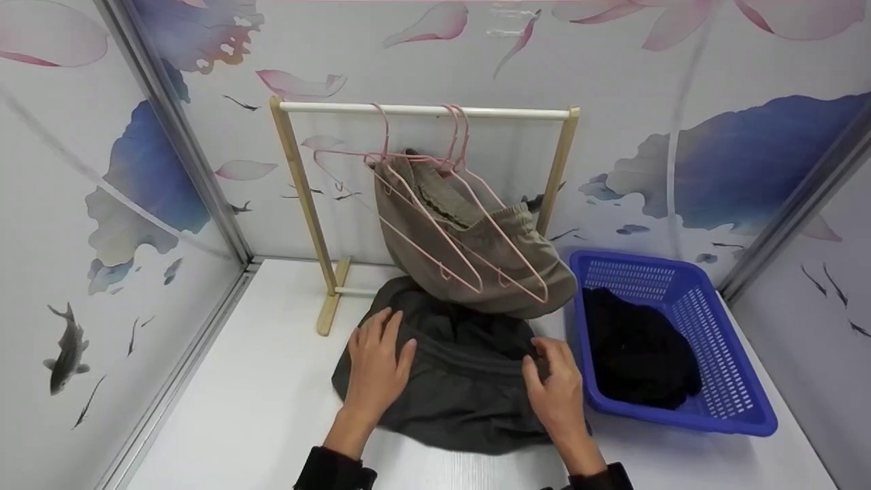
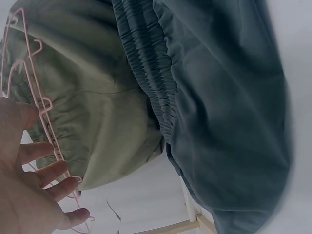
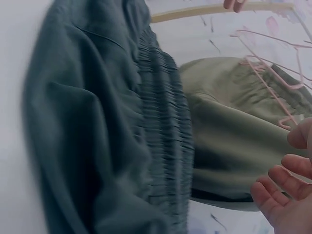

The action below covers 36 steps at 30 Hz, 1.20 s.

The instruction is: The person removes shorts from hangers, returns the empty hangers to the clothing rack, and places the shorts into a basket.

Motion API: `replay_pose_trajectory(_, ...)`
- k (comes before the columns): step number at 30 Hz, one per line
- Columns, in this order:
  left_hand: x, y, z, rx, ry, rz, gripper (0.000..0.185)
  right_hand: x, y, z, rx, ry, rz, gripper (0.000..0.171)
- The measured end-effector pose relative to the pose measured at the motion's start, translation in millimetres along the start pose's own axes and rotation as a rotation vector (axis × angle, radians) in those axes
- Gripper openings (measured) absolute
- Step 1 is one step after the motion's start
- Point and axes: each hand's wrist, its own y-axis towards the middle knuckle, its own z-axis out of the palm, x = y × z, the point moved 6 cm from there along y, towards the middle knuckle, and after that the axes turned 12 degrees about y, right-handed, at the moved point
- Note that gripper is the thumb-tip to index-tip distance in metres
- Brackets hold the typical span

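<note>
A dark grey garment (image 1: pixel 469 401) with a gathered elastic waistband (image 2: pixel 151 63) lies on the white table, its opening towards the rack; whether it is shorts or trousers I cannot tell. Above its left side is my left hand (image 1: pixel 378 364), fingers spread and extended. My right hand (image 1: pixel 558 381) is at its right side with fingers loosely bent. Neither hand grips anything; whether the fingertips touch the cloth is unclear. Just behind, an olive-brown elastic-waisted garment (image 1: pixel 476 252) hangs from the pink hangers (image 1: pixel 422 211), its lower edge close to the dark one.
A small rack with a white rail (image 1: pixel 503 113) and wooden legs (image 1: pixel 303 197) stands at the back. On the right, a blue plastic basket (image 1: pixel 687 425) holds black clothing (image 1: pixel 636 354). Patterned wall panels (image 1: pixel 422 61) enclose the back and both sides of the table (image 1: pixel 224 388).
</note>
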Motion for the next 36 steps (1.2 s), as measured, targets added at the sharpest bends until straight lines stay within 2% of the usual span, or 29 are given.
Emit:
replay_pose_trajectory(4,1.3,-5.5,1.1,-0.004,-0.002,-0.008,0.045,-3.1,-12.7,7.4,0.031,-0.025,0.069,0.028)
replay_pose_trajectory(10,1.9,-13.0,3.1,-0.011,-0.004,-0.007,0.044,-11.6,-27.6,16.4,0.095,-0.075,0.225,0.030)
replay_pose_trajectory(17,2.7,-19.5,4.5,0.036,-0.015,-0.039,0.047,-20.4,-35.8,26.4,0.197,-0.074,0.372,0.037)
replay_pose_trajectory(23,3.8,-25.2,3.5,0.036,-0.020,-0.050,0.047,-23.7,-38.3,40.3,0.267,-0.077,0.413,0.043)
replay_pose_trajectory(31,8.0,-29.1,2.7,0.032,-0.008,-0.053,0.046,-27.7,-41.8,65.0,0.407,-0.109,0.420,0.054)
replay_pose_trajectory(36,10.6,-31.9,0.8,0.030,0.003,-0.054,0.046,-33.9,-45.4,78.4,0.467,-0.104,0.474,0.061)
